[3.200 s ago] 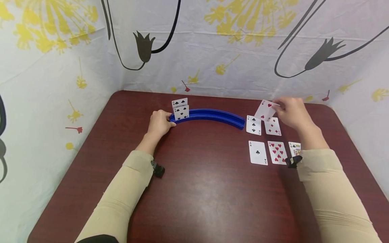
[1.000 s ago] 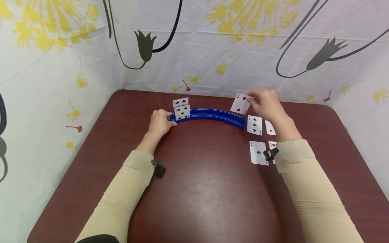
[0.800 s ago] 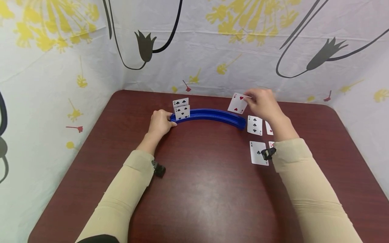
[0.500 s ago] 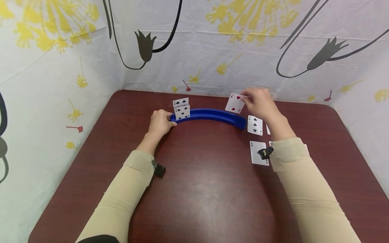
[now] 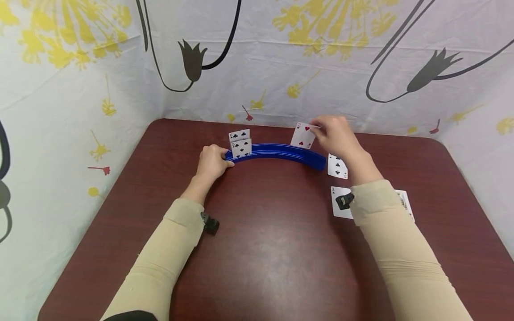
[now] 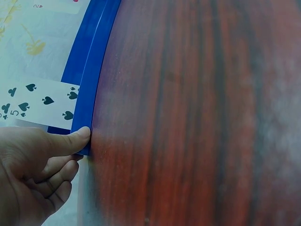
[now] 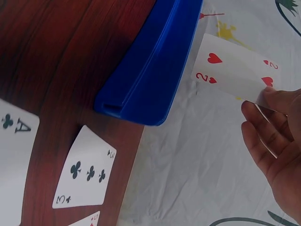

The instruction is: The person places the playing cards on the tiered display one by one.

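Your surface (image 5: 277,258) has a dark reddish wood grain, streaked and smooth, with a soft, satin sheen that spreads into a pale glare towards the near side. Across its far part you have a blue rack (image 5: 277,151) that looks like moulded plastic, smooth and fairly glossy, its ridges catching thin lines of light. Your two of hearts (image 5: 302,135) looks like smooth coated paper, as do the five of spades (image 5: 242,148) on the left and the three of clubs (image 7: 87,169) on the right. The far white sheet (image 5: 257,91) looks like thin, creased cloth, mostly matt, its print flat. Your beige sleeves (image 5: 160,249) are matt fabric, finely wrinkled.
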Demonstrator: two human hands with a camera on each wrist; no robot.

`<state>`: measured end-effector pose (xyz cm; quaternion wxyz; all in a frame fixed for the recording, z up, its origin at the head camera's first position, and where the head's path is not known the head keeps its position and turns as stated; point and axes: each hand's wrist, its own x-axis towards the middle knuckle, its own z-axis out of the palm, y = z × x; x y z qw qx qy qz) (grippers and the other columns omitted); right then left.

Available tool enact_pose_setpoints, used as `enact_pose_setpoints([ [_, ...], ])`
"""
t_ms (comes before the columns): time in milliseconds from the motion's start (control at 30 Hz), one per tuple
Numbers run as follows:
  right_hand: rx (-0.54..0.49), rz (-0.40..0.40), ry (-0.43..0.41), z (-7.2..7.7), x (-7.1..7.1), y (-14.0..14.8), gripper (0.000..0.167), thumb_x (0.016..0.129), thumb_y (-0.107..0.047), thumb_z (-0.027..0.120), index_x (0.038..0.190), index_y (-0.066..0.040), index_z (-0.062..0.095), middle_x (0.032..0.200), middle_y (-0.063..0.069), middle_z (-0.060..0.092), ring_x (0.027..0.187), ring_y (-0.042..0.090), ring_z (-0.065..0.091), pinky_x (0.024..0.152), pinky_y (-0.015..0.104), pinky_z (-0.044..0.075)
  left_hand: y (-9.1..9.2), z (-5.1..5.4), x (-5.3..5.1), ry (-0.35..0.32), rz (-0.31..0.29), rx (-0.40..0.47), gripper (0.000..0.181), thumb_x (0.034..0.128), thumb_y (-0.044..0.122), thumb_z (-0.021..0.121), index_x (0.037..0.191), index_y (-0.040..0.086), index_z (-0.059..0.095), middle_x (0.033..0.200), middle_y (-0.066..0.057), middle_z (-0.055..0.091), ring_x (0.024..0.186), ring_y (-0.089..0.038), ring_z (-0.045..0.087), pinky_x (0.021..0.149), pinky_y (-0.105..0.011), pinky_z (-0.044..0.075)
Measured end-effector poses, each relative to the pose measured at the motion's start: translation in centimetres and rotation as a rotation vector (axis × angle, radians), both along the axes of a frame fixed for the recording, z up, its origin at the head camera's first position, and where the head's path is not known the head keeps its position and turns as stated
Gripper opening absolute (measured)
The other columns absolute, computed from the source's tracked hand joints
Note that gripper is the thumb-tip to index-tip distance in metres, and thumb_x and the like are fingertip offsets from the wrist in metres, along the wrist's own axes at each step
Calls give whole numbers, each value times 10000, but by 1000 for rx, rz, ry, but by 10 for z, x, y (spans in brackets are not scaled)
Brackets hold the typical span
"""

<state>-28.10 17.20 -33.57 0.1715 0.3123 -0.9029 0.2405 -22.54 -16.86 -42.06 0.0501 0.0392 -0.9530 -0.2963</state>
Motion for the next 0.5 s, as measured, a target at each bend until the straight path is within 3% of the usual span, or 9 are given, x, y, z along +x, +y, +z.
enact_pose_setpoints([
  [500, 16, 5, -31, 0, -2, -21, 157, 954, -46, 672, 1066, 33, 750, 1022, 193, 741, 849, 348, 690, 796, 500, 535, 0, 0, -1, -12, 1, 16, 479, 825, 192, 867, 1255, 38, 720, 1079, -170, 749, 1003, -274, 708, 905, -418, 552],
])
